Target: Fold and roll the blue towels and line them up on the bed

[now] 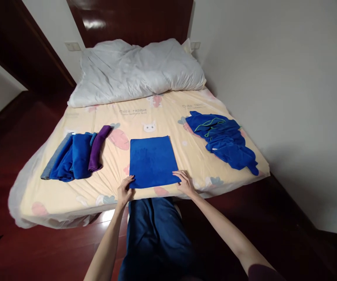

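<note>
A blue towel (153, 160), folded into a flat rectangle, lies near the front edge of the bed. My left hand (125, 189) pinches its near left corner, the thumb partly hidden. At the near right corner, my right hand (184, 182) has its fingers on top of the cloth and grips the edge. To the left lie several rolled towels side by side: blue ones (82, 156), a greyish-blue one (54, 158) and a purple one (99, 149). On the right is a crumpled heap of blue towels (223, 140), with green edging showing.
The bed (162, 125) wears a yellow sheet printed with rabbits and carrots. A bunched grey-white quilt (141, 74) lies at the headboard (133, 19). A white wall (288, 97) runs along the right side. My legs in blue trousers (156, 234) stand against the bed's front.
</note>
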Available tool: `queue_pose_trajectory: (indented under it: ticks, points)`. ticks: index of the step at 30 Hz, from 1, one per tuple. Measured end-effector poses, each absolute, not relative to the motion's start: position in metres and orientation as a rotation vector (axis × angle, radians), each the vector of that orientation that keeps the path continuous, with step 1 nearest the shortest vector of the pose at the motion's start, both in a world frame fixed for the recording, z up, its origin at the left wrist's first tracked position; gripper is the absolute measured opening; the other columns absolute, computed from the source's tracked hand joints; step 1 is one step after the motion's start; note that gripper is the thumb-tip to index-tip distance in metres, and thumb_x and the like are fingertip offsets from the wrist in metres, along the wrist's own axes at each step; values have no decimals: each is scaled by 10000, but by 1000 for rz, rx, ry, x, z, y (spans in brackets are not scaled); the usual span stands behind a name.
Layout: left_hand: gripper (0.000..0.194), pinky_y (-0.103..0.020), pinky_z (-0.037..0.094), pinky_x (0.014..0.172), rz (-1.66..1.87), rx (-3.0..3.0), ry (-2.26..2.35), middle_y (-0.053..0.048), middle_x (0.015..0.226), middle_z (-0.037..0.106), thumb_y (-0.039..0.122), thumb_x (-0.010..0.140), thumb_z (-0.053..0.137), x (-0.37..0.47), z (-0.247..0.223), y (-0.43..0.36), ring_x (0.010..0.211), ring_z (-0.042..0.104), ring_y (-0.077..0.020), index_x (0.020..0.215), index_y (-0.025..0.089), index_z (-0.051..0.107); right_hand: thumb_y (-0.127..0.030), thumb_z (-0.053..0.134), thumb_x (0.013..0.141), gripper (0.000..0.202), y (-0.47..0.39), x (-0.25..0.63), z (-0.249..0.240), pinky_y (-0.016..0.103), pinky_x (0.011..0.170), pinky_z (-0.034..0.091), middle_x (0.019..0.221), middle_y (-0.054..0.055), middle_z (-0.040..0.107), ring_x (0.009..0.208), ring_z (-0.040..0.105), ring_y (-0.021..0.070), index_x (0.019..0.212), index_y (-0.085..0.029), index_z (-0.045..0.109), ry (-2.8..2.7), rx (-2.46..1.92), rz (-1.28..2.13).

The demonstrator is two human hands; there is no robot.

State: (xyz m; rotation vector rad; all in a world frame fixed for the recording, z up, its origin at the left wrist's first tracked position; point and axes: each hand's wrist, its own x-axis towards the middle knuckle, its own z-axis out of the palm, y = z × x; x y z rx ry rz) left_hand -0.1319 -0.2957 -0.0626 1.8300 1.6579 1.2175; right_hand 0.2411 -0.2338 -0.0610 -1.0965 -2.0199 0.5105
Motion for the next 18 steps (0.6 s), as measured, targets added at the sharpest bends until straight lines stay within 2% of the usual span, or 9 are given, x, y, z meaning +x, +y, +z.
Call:
queue_pose_trajectory:
  ticks: [5,8,12,16,18]
  points:
    - [454,-554,462,1144,1151,1843,1669,-95,1306,697,165,702,470,-131,-61,-295,1294,605,-277,1083,211,713,27,434,612,631,-229,239,-62,505,1024,570,1204,37,745,1161,669,238,1057,-265,774,-1916,-1116,545]
    - [451,-567,464,1138,1111,1893,1665,-84,1309,697,176,699,472,-130,-59,-295,1311,590,-287,1070,223,724,38,434,637,639,-229,239,-62,511,1025,576,1232,37,742,1204,660,241,1078,-268,780,-1900,-1082,549]
    - [391,-530,481,1130,1100,1903,1681,-92,1266,715,225,803,458,-130,-59,-295,1301,600,-267,1096,217,716,43,420,700,626,-229,240,-65,499,1049,562,1232,26,743,1212,666,223,1118,-265,769,-1928,-1036,583]
    - [343,-510,494,1113,1095,1835,1701,-104,1221,728,307,892,451,-129,-59,-294,1256,626,-264,1101,214,706,14,420,735,594,-228,240,-68,439,1008,590,1162,34,763,1117,707,211,1135,-262,761,-1834,-1120,622]
    - [333,-496,513,1088,1117,1801,1700,-106,1204,730,328,916,447,-129,-58,-294,1216,646,-263,1096,211,702,-35,443,795,528,-228,240,-67,424,989,598,1137,42,767,1084,716,217,1157,-267,750,-1766,-1178,637]
